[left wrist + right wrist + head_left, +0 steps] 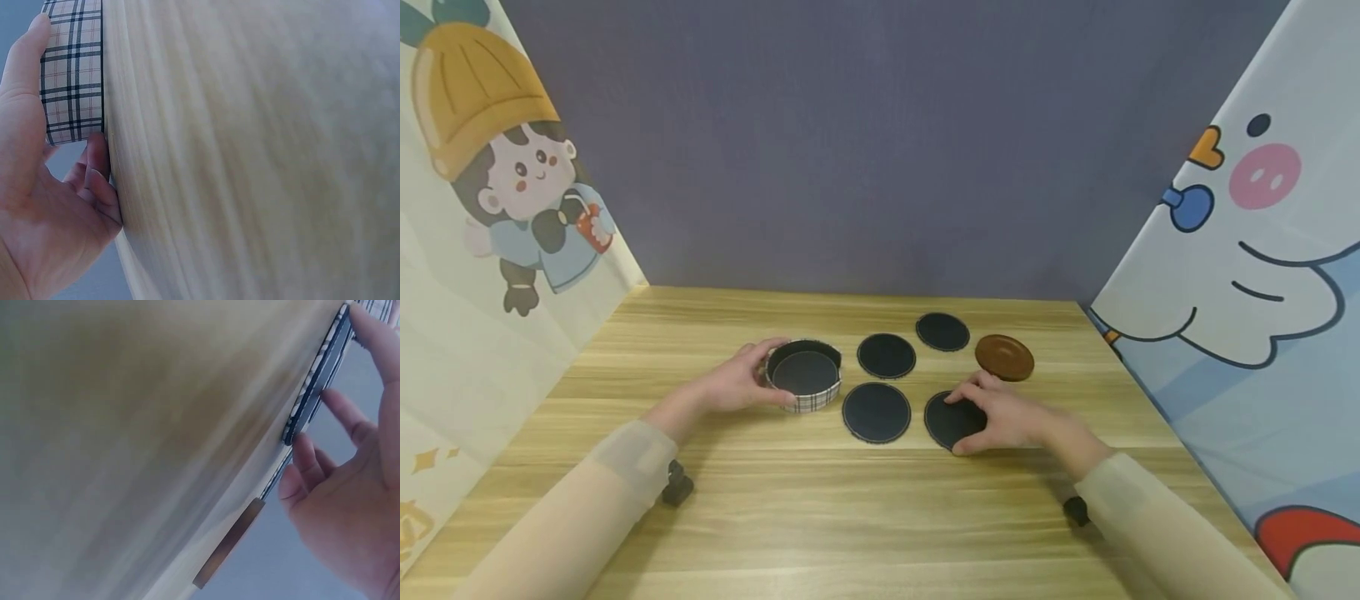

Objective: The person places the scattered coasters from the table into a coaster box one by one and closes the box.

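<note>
Partly hidden under the right hand (1011, 417), the near-right black coaster (949, 419) shows only its left half in the head view; the fingers curl over its edge, thumb at the near rim. Up close, the right wrist view shows fingertips (306, 447) touching that coaster's thin edge, with the brown coaster (1004, 357) lying flat beyond. Opposite, the left hand (741, 383) wraps its fingers around the plaid round holder (803, 375), a grip confirmed in the left wrist view, where only the holder's plaid wall appears, cut off by the frame. Only the head view shows three more black coasters (876, 412) on the wooden table (850, 517), just right of the holder.
</note>
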The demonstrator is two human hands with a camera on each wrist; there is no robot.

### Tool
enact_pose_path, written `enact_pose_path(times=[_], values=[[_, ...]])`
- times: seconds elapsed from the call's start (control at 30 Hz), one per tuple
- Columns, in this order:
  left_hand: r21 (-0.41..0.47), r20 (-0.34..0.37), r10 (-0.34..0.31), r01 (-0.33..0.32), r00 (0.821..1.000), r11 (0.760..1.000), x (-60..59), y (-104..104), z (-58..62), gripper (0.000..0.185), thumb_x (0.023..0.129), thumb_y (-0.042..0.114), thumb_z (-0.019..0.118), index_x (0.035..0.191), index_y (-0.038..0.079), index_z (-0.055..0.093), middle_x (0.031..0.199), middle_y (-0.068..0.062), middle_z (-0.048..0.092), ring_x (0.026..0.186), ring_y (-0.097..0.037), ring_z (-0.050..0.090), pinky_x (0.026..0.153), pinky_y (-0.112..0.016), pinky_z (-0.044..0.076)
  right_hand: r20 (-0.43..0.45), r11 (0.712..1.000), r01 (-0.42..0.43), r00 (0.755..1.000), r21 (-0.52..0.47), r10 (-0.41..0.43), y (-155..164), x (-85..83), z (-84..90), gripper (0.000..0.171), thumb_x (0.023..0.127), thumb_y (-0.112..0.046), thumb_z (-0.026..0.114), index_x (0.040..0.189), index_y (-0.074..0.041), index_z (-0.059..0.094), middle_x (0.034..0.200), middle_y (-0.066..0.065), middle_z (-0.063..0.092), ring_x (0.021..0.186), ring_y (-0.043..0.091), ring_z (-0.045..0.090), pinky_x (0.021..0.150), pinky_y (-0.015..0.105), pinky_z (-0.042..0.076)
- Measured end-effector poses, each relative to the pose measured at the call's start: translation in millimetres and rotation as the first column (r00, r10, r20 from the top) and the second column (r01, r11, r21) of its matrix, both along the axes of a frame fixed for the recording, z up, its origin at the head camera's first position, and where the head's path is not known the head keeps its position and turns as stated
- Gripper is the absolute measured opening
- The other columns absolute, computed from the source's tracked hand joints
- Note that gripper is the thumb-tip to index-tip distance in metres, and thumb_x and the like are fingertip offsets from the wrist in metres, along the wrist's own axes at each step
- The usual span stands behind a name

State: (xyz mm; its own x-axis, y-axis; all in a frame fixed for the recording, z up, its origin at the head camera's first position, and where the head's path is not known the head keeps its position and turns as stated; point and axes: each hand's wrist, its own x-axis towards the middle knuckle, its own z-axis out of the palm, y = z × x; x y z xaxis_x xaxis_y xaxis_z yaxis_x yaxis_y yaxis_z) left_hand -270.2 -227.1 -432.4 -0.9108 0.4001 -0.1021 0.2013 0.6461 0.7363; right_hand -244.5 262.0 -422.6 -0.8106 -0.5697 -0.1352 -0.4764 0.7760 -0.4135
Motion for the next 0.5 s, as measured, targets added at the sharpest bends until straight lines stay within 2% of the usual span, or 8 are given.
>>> enact_pose_path(times=[0.23,0.37,0.5], values=[[-0.017,-0.016,0.003,-0.003,1.000,1.000,1.5,-0.1,1.6,0.116,0.086,0.051,0.094,0.174,0.020,0.025,0.156,-0.031,0.039,0.134,-0.050,0.058,0.117,-0.071,0.047,-0.074,0.999,-0.020,0.997,0.032,0.023,-1.8,8.6,2.0,0.083,0.082,-0.066,0.090,0.146,-0.024,0.060,0.147,0.012,0.048,0.135,0.035,0.047,0.110,0.059,0.049],[-0.021,-0.007,0.007,-0.008,1.000,1.000,2.1,0.3,1.7,0.117,0.085,0.052,0.094,0.175,0.021,0.024,0.157,-0.032,0.039,0.134,-0.051,0.058,0.116,-0.073,0.046,-0.110,0.998,-0.047,0.993,0.037,0.051,0.7,9.1,0.5,0.089,0.076,-0.064,0.095,0.146,-0.021,0.060,0.145,0.010,0.049,0.135,0.035,0.047,0.110,0.058,0.049],[-0.019,-0.007,0.010,-0.010,1.000,1.000,1.8,0.5,0.3,0.118,0.085,0.053,0.094,0.175,0.021,0.024,0.156,-0.031,0.039,0.134,-0.049,0.059,0.117,-0.071,0.047,-0.123,0.997,-0.065,0.990,0.032,0.068,2.6,7.7,-0.7,0.100,0.074,-0.061,0.097,0.153,-0.015,0.057,0.146,0.011,0.050,0.135,0.034,0.048,0.110,0.058,0.049]])
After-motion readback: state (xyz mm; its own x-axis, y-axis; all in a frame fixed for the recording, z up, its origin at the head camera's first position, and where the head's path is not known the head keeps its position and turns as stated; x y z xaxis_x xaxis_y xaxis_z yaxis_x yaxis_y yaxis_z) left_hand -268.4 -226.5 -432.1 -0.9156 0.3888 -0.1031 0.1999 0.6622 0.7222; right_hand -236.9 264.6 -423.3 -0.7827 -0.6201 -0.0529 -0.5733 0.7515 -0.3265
